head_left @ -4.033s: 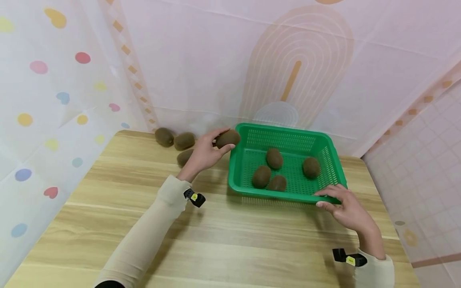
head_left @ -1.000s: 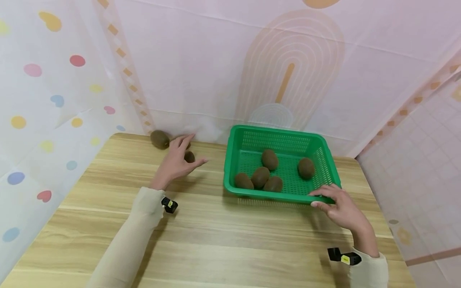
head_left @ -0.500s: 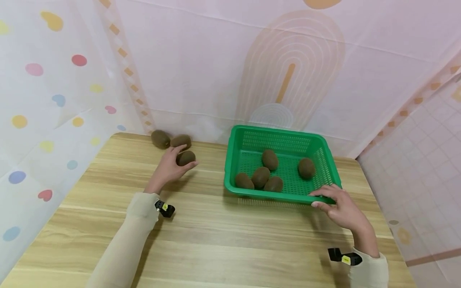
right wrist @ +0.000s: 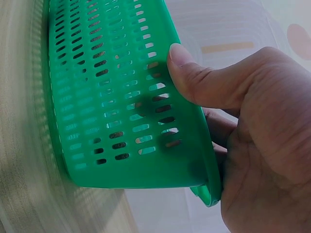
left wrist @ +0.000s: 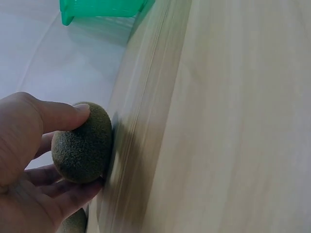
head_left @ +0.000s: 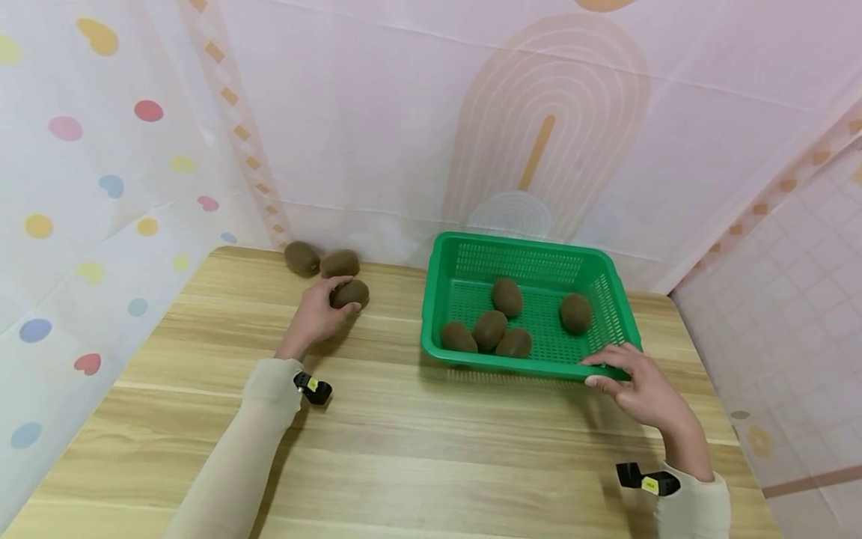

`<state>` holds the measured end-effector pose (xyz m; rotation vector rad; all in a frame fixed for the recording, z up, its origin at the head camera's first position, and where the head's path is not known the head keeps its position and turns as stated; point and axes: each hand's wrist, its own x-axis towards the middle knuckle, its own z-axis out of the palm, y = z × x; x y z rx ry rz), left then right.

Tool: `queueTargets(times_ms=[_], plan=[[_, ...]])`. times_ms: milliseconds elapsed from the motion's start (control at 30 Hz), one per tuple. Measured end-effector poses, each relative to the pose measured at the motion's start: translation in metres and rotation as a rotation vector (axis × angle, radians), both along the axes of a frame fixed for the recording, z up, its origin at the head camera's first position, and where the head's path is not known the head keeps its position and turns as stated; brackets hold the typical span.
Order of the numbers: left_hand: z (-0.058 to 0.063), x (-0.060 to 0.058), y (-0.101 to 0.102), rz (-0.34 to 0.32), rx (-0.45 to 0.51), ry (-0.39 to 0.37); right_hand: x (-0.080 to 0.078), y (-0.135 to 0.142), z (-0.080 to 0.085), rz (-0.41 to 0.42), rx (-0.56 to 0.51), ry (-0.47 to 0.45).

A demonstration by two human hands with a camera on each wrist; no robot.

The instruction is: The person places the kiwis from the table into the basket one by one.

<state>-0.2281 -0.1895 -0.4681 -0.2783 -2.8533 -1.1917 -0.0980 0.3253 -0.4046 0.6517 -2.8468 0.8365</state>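
At the left of the table my left hand [head_left: 319, 314] grips a brown kiwi [head_left: 353, 295] between thumb and fingers. In the left wrist view the thumb presses the upper side of that fuzzy kiwi [left wrist: 83, 145], and the fingers curl beneath it, close to the wood. Two other kiwis lie just behind it, one at the far left [head_left: 301, 258] and one beside it [head_left: 340, 263]. My right hand [head_left: 649, 389] pinches the front right rim of a green plastic basket [head_left: 525, 365]; in the right wrist view the thumb lies over the basket's rim [right wrist: 192, 116]. Several kiwis [head_left: 489, 329] rest inside.
The wooden table [head_left: 431, 449] runs back to a pale patterned cloth wall [head_left: 377, 135]. A spotted cloth [head_left: 87, 224] hangs at the left and another cloth [head_left: 801, 314] at the right. The basket stands near the back edge.
Four seconds ago my left hand held a kiwi at the basket's left rim; another kiwi now lies inside. The left hand has moved back left and closed round a different kiwi. The right hand stays put.
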Motion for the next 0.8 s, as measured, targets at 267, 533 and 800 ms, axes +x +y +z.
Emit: queueTargets(times_ms=[267,533,800], plan=[[0.002,0.001,0.002,0.015,0.006,-0.007,0.0,0.0,0.0,0.011,-0.022,-0.011],[0.008,0.0,0.007,0.013,0.044,-0.011,0.0,0.001,0.0,0.007,-0.013,-0.006],[0.014,0.0,0.011,0.024,0.115,-0.004,0.0,-0.001,0.001,0.001,-0.01,-0.013]])
